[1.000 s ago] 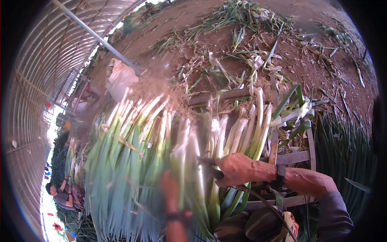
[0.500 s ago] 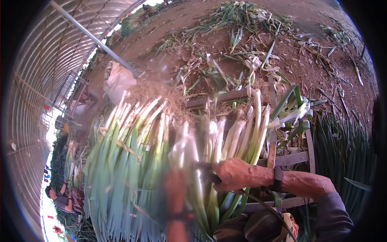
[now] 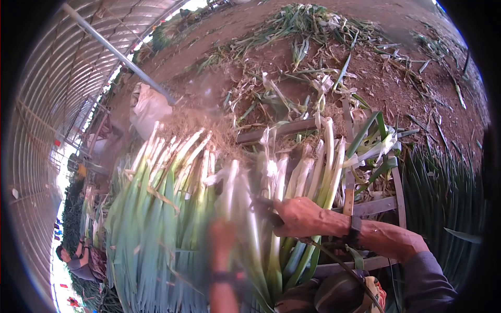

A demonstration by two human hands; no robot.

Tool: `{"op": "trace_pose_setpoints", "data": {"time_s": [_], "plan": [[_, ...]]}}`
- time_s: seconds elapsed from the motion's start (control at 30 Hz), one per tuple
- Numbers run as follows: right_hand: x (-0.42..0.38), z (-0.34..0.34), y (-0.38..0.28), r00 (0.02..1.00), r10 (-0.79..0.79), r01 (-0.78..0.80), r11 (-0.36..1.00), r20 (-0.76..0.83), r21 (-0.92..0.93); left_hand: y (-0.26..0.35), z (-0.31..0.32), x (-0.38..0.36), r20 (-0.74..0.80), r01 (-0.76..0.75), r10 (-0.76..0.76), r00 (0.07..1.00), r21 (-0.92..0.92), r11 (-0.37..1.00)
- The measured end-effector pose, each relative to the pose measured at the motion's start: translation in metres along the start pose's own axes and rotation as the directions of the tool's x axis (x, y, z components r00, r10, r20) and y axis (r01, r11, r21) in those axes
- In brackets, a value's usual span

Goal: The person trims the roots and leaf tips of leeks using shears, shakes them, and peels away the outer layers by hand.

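My right hand (image 3: pixel 298 216) is wrapped round a dark air blow gun (image 3: pixel 266 208), its nozzle pointing left at the stalks. A thin hose (image 3: pixel 339 261) runs from it down to the lower right. Motion smears my left hand (image 3: pixel 223 237), which looks closed round a long green onion (image 3: pixel 228 190) whose white end sticks up above it. Loose whitish skin flutters beside that stalk. To the left lies a thick row of green onions (image 3: pixel 172 208), roots away from me and green leaves toward me. More green onions (image 3: pixel 326 167) lie just beyond my right hand.
A wooden frame (image 3: pixel 376 206) is under the onions on the right. Peeled leaves (image 3: pixel 318 23) litter the soil ahead. A pale sack (image 3: pixel 148 109) stands near a metal pole (image 3: pixel 115 49). Another person (image 3: pixel 83 263) works at far left. Dark green leaves (image 3: pixel 443 193) fill the right side.
My right hand and the blow gun have moved slightly up and left. My left hand stays low at the stalk, still blurred. The view has shifted a little.
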State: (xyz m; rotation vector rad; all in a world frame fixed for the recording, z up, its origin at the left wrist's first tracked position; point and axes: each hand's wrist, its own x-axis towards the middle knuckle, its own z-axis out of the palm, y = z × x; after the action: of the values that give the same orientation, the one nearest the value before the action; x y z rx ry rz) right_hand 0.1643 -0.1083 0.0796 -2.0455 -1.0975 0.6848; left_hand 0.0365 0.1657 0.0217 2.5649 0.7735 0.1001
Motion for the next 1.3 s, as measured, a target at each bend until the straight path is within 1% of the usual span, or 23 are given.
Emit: {"op": "trace_pose_setpoints", "data": {"time_s": [0.03, 0.13, 0.23, 0.3, 0.33, 0.4, 0.47, 0.53, 0.6, 0.63, 0.7, 0.8, 0.9, 0.97, 1.0, 1.1, 1.13, 1.23, 1.27, 1.3], "plan": [[-0.002, 0.001, 0.002, 1.000, -0.005, 0.005, 1.000, 0.004, 0.015, -0.002, 0.001, 0.002, -0.031, -0.012, 0.013, 0.999, 0.013, 1.000], [-0.016, 0.000, 0.004, 0.998, -0.047, 0.046, 0.999, 0.047, 0.026, -0.017, 0.011, 0.007, -0.047, -0.042, 0.045, 0.998, 0.057, 0.997], [-0.042, -0.011, -0.004, 0.993, -0.114, 0.114, 0.993, 0.038, 0.011, -0.018, 0.018, 0.005, -0.120, -0.175, 0.186, 0.975, 0.099, 0.980], [-0.053, -0.014, -0.005, 0.987, -0.162, 0.162, 0.987, 0.007, 0.011, -0.007, 0.018, 0.003, -0.045, -0.195, 0.213, 0.976, 0.249, 0.948], [-0.056, -0.014, -0.003, 0.990, -0.143, 0.142, 0.990, -0.015, -0.012, -0.001, 0.018, 0.001, -0.011, -0.203, 0.218, 0.976, 0.322, 0.925], [-0.060, -0.013, 0.000, 0.992, -0.104, 0.101, 0.993, -0.066, -0.053, 0.013, 0.021, -0.004, 0.045, -0.122, 0.116, 0.992, 0.149, 0.981], [-0.064, -0.017, -0.001, 0.988, -0.110, 0.107, 0.994, -0.111, -0.028, 0.012, 0.021, -0.003, 0.106, -0.073, 0.072, 0.992, 0.006, 0.997], [-0.072, -0.019, -0.002, 0.984, -0.113, 0.112, 0.994, -0.135, -0.013, 0.018, 0.021, -0.012, 0.171, 0.038, -0.022, 0.985, -0.091, 0.995], [-0.080, -0.020, -0.001, 0.981, -0.118, 0.117, 0.993, -0.151, -0.016, 0.039, 0.025, -0.023, 0.219, 0.059, -0.038, 0.975, -0.089, 0.994], [-0.083, -0.020, 0.000, 0.984, -0.097, 0.094, 0.995, -0.153, -0.027, 0.050, 0.027, -0.028, 0.243, 0.070, -0.047, 0.969, -0.088, 0.994], [-0.090, -0.020, 0.003, 0.988, -0.049, 0.042, 0.998, -0.149, -0.051, 0.061, 0.033, -0.039, 0.121, -0.072, 0.087, 0.989, -0.127, 0.989], [-0.106, -0.023, 0.006, 0.971, -0.059, 0.031, 0.992, -0.231, -0.126, 0.076, 0.020, -0.045, 0.181, -0.079, 0.095, 0.979, -0.091, 0.993], [-0.122, -0.022, 0.013, 0.981, 0.040, -0.071, 0.985, -0.188, -0.158, 0.080, -0.002, -0.031, 0.223, 0.139, -0.084, 0.971, -0.241, 0.961], [-0.129, -0.012, 0.019, 0.983, 0.001, -0.025, 0.992, -0.183, -0.127, 0.063, 0.004, -0.023, -0.043, 0.058, -0.057, 0.997, 0.012, 0.998], [-0.132, -0.011, 0.022, 0.983, -0.017, -0.004, 0.993, -0.185, -0.114, 0.053, 0.011, -0.016, -0.171, 0.036, -0.011, 0.985, 0.143, 0.989], [-0.124, -0.015, 0.004, 0.991, -0.116, 0.118, 0.992, -0.072, 0.034, 0.013, 0.045, 0.001, -0.368, 0.155, -0.105, 0.924, 0.110, 0.982], [-0.118, -0.016, 0.002, 0.981, -0.191, 0.195, 0.975, -0.043, 0.104, 0.018, 0.041, -0.002, -0.354, 0.215, -0.155, 0.922, 0.138, 0.967], [-0.103, -0.008, -0.003, 0.964, -0.266, 0.267, 0.963, -0.024, 0.044, 0.007, 0.038, -0.002, -0.210, 0.253, -0.210, 0.955, 0.205, 0.945], [-0.098, -0.010, -0.004, 0.974, -0.224, 0.224, 0.974, 0.007, 0.015, 0.002, 0.032, -0.003, -0.131, 0.177, -0.154, 0.979, 0.194, 0.965], [-0.098, -0.008, 0.002, 0.977, -0.207, 0.206, 0.978, -0.050, -0.017, 0.012, 0.016, -0.006, -0.050, 0.096, -0.089, 0.995, 0.172, 0.980]]}}
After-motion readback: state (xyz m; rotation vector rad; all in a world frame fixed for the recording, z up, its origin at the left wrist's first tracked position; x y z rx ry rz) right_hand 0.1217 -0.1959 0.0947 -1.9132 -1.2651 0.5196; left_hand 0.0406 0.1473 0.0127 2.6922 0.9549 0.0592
